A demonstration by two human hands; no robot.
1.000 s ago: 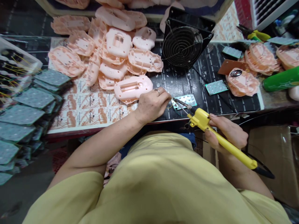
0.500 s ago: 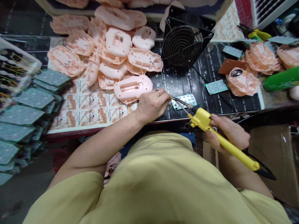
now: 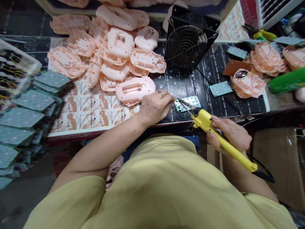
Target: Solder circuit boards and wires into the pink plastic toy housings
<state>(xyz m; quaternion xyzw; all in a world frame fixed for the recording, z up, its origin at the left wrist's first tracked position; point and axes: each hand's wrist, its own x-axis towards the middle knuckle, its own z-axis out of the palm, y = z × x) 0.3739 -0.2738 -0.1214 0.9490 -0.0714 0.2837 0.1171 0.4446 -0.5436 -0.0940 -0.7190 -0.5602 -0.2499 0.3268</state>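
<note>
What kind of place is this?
Probably a small electronics workshop. The right hand holds what looks like a long yellow plastic soldering iron, and there are stacked flat green circuit boards and heaped pale pink plastic shells.

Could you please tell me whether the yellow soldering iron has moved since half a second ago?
Yes, slightly: the rear end of the yellow soldering iron has shifted toward the picture's left, judged against the cardboard box.
</note>
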